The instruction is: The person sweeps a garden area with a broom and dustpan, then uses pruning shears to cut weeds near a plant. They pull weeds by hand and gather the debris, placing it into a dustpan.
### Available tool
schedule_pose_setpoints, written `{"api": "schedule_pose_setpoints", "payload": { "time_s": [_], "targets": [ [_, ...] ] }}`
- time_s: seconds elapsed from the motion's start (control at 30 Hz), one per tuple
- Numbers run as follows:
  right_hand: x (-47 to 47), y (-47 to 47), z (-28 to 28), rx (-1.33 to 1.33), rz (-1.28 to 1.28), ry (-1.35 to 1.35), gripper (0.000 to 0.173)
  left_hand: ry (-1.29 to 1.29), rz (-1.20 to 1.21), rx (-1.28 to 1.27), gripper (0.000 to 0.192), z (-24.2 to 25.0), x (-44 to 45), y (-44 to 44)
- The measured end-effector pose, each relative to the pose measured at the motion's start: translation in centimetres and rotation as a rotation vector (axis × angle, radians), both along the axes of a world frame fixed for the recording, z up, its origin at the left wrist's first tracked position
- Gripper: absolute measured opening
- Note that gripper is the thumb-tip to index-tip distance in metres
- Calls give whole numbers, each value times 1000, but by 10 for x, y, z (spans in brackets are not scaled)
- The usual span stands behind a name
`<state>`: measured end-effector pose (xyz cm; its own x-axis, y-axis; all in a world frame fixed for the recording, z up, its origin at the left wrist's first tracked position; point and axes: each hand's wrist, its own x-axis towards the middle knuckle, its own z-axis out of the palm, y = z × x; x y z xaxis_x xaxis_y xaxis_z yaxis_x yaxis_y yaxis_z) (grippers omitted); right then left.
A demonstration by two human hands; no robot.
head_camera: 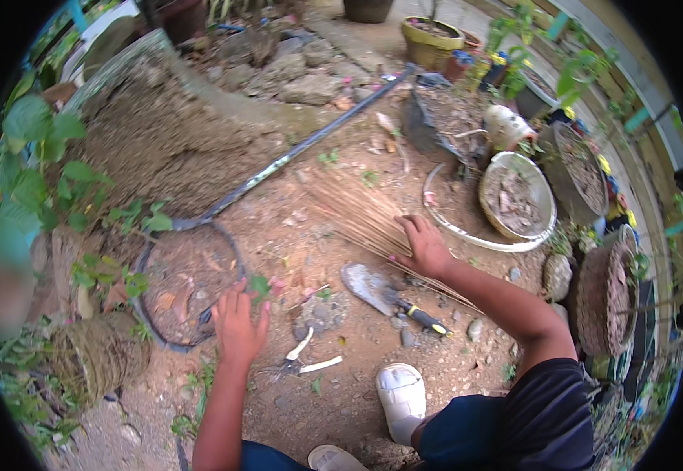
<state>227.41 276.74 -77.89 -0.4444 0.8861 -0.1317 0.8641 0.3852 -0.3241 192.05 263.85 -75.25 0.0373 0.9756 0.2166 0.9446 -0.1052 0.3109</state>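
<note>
My right hand (425, 246) is closed palm down around a broom of thin stiff sticks (359, 209), whose blurred tips fan out over the dirt; its other end is mostly hidden beneath my forearm. Just below that hand lies a garden trowel (371, 288) with a dirty metal blade and a black and yellow handle. My left hand (240, 324) holds nothing, its fingers spread beside the right edge of a round black-rimmed planter (135, 277) full of soil and dry leaves. Between my hands and nearer my feet, pruning shears with white handles (301, 354) rest spread on the ground.
A long dark pipe (312, 138) crosses the ground beside a large soil mound (159, 129). Right of the broom lie a white curved hose (465, 235) and a tilted pot of soil (515, 197). Several planters line the right side. Rocks (312, 85) are piled at the back.
</note>
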Motion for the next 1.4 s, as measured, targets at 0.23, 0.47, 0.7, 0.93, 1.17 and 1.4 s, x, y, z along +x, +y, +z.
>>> {"api": "schedule_pose_setpoints", "payload": {
  "time_s": [0.23, 0.47, 0.7, 0.93, 1.17, 1.4],
  "targets": [
    [93, -60, -35, -380, -514, -268, 76, 198, -86, -27, 35, -33, -4, 53],
    [137, -92, -12, -89, -496, 4, 43, 184, -22, 2, 38, -57, -12, 56],
    [158, -75, 13, 270, -616, -149, 40, 391, -86, -119, 45, -46, -9, 62],
    [108, -5, 12, 811, -365, -147, 68, 285, -81, 26, 41, -54, -12, 63],
    [-24, 96, -77, 76, -195, 221, 51, 250, -76, 41, 36, -51, -12, 66],
    [-38, 158, -107, -23, -365, 67, 86, 255, -57, 22, 33, -52, -12, 66]
  ]
}}
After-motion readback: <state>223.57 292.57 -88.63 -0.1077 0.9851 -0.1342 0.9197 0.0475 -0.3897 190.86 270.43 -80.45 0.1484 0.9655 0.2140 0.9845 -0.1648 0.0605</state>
